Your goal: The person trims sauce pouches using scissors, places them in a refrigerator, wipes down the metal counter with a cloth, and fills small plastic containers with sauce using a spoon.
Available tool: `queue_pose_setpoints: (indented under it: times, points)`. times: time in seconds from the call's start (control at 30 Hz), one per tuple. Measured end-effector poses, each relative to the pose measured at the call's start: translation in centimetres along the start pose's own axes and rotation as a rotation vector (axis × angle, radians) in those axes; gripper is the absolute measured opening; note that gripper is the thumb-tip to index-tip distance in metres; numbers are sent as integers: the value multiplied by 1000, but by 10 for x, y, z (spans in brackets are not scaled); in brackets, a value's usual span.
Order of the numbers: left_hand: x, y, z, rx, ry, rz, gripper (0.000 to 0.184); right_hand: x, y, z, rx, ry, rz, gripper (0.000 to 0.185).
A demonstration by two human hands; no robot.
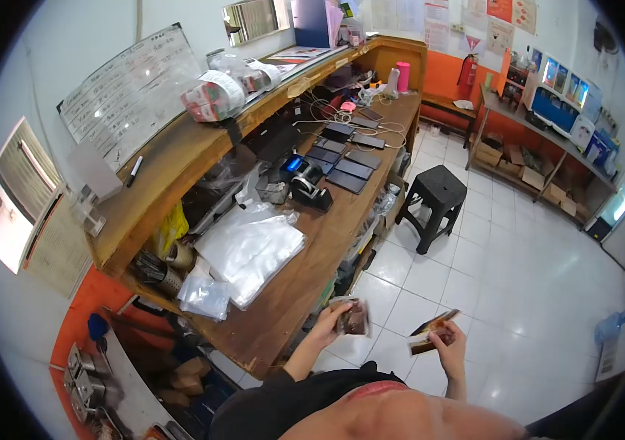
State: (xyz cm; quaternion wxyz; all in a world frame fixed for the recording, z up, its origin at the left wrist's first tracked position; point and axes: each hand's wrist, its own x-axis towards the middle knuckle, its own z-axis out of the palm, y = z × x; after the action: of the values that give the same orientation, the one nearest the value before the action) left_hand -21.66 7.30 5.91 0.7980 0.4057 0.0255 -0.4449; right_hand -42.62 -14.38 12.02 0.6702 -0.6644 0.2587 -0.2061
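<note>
Currently, beside the edge of the surface (329, 236), the left hand (326, 325) pinches a brown packet (355, 320); farther out from the surface, the right hand (451, 345) pinches a brown-and-yellow packet (425, 338). Either could drop to the floor (406, 273), I judge, if fingertips loosen, since neither packet looks supported from below.

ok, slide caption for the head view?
Left hand holds one small packet, right hand another packet, beside a wooden desk with phones and plastic bags.
</note>
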Motion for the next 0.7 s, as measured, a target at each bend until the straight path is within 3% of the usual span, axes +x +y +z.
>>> queue_pose_setpoints:
  times: [0.07,0.2,0.27,0.3,0.43,0.5,0.6,0.63,0.7]
  points:
    - [27,-10,30,-74,-27,-44,27,19,15,-28,-18,26,-2,29]
    - [64,-9,55,-20,46,-11,28,66,16,-36,-24,33,21,21]
    - [85,-3,53,510,222,329,31,98,2,-20,-153,-64,7,12]
    - [90,11,62,617,201,402,32,114,-7,-8,-150,-77,-5,7]
    - [130,57,95,746,155,480,31,188,-21,27,-281,-270,-349,14]
    - [160,79,101,1083,26,423,33,230,-30,42,-411,-348,-528,16]
    - [217,103,101,928,-106,418,34,302,-35,64,-443,-443,-564,16]
    - [234,112,100,855,-136,303,35,323,-41,67,-478,-457,-604,15]
    - [269,124,102,677,-196,262,35,364,-48,71,-416,-497,-532,14]
